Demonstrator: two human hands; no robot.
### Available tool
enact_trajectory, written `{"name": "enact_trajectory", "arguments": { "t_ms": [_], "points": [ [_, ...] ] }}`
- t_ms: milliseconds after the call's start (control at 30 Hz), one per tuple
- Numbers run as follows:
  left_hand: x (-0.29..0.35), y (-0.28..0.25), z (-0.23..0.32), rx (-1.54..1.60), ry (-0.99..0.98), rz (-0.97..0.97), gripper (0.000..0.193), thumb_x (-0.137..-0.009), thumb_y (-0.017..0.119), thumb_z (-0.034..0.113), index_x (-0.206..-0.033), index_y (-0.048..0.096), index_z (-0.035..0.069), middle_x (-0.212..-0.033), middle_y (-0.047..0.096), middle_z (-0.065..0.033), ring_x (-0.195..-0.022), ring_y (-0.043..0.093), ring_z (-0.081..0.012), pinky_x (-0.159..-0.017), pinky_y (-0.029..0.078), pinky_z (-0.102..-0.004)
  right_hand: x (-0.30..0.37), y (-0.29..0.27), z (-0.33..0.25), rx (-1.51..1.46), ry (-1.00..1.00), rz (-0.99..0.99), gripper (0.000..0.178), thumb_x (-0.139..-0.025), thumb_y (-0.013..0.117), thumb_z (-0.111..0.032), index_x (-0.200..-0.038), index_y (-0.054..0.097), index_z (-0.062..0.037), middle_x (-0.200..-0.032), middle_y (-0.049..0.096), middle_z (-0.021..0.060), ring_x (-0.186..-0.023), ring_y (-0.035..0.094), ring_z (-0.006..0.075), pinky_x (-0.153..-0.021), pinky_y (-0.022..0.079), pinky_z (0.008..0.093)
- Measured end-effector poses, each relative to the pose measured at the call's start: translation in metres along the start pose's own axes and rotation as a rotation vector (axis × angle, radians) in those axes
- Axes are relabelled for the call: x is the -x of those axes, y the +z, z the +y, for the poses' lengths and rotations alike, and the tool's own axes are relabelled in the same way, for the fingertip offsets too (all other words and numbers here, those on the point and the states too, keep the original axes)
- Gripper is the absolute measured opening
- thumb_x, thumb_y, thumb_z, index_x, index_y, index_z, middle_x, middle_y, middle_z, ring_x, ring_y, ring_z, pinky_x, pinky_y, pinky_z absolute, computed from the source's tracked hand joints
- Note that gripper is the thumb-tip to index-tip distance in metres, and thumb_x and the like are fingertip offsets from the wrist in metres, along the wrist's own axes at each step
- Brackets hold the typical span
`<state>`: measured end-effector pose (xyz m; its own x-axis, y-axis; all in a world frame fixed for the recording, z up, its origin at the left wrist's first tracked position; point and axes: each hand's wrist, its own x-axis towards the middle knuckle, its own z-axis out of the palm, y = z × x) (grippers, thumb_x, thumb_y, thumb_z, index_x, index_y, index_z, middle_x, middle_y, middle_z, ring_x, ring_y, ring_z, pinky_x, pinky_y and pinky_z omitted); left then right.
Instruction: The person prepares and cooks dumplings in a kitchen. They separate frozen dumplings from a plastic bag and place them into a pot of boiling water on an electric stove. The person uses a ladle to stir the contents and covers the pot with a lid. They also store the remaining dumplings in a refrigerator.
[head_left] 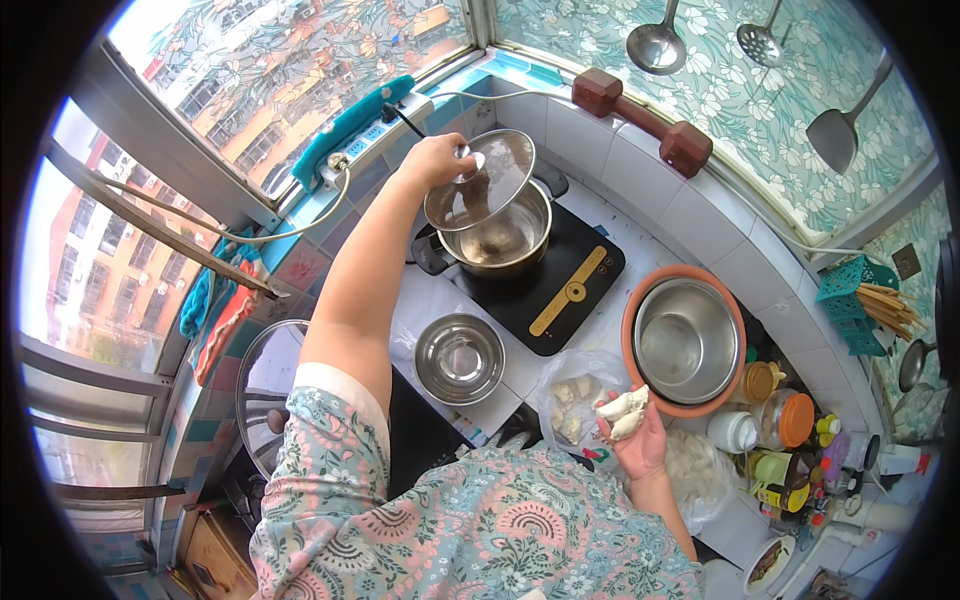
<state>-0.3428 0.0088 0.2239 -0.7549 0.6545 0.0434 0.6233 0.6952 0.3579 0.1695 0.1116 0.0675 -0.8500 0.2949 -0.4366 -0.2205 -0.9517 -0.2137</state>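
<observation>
My left hand [437, 160] grips the knob of a clear glass lid [506, 166] and holds it tilted above a steel pot [497, 268]. The pot stands on a black induction cooker [545, 270], with liquid apparently at its bottom. On the palm of my right hand [642, 455] lie a few pale dumplings [625, 412], the fingers curled around them. Beside that hand is a clear plastic bag [572, 398] holding more pale dumplings. A shallow steel bowl [460, 360] sits on the counter, in front of the pot.
At the right, a steel basin [690, 340] stands inside an orange tub [738, 330]. Jars [795, 420] and bottles crowd the right corner. A second lid [262, 400] leans at the left. A power strip [365, 140] and a brown dumbbell [640, 120] rest on the ledge.
</observation>
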Motion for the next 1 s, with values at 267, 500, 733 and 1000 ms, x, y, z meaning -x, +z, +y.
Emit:
{"name": "enact_trajectory", "arguments": {
  "t_ms": [267, 500, 733, 1000],
  "points": [
    [0.004, 0.013, 0.013, -0.153, 0.047, -0.073, 0.049, -0.073, 0.064, 0.04, -0.113, 0.063, 0.012, -0.102, 0.067, -0.0176, -0.097, 0.063, -0.0321, -0.086, 0.049, -0.0396, 0.007, 0.001, 0.002, 0.011, -0.022, -0.01, 0.043, -0.094, 0.052, -0.037, -0.132, 0.044, -0.0174, -0.132, 0.048, 0.0163, -0.124, 0.044, 0.0399, -0.098, 0.043, 0.0553],
    [0.018, 0.032, 0.073, -0.222, 0.324, -0.116, 0.046, -0.074, 0.062, 0.035, -0.114, 0.064, 0.012, -0.097, 0.064, -0.0154, -0.096, 0.061, -0.0309, -0.086, 0.048, -0.0395, 0.014, -0.001, -0.002, -0.036, -0.041, -0.019, 0.043, -0.095, 0.051, -0.036, -0.132, 0.043, -0.0165, -0.133, 0.047, 0.0169, -0.127, 0.041, 0.0403, -0.099, 0.042, 0.0543],
    [0.065, 0.106, 0.21, -0.067, 0.716, -0.268, 0.044, -0.072, 0.066, 0.03, -0.112, 0.064, 0.013, -0.094, 0.06, -0.0145, -0.089, 0.061, -0.032, -0.081, 0.049, -0.0394, 0.038, -0.006, -0.025, -0.063, -0.167, -0.012, 0.047, -0.095, 0.051, -0.038, -0.135, 0.041, -0.0166, -0.135, 0.045, 0.0172, -0.127, 0.041, 0.0416, -0.1, 0.041, 0.0553],
    [0.105, 0.227, 0.307, -0.018, 1.01, -0.363, 0.041, -0.072, 0.066, 0.031, -0.108, 0.064, 0.011, -0.096, 0.06, -0.0123, -0.093, 0.061, -0.0288, -0.083, 0.049, -0.0386, 0.088, -0.031, -0.048, -0.11, -0.313, 0.021, 0.049, -0.094, 0.05, -0.04, -0.137, 0.04, -0.0172, -0.139, 0.042, 0.0167, -0.13, 0.038, 0.0403, -0.102, 0.04, 0.0554]
  ]
}}
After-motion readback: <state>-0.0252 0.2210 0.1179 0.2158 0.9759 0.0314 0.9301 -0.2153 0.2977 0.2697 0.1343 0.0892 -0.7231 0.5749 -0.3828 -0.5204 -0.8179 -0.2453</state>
